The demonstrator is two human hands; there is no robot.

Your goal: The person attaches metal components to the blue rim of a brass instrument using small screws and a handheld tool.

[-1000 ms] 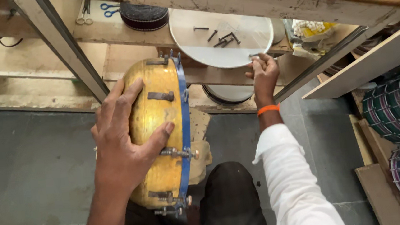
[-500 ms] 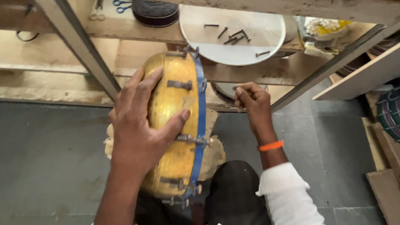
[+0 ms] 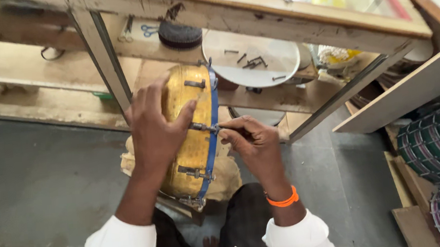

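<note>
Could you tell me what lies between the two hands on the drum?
In the head view, the drum's blue rim and a metal tension bracket lie between left hand and right hand.

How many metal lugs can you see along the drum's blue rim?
4. One lug near the top, one at mid-rim by the right hand's fingertips, one lower, one at the bottom. Others may be hidden behind the drum.
</note>
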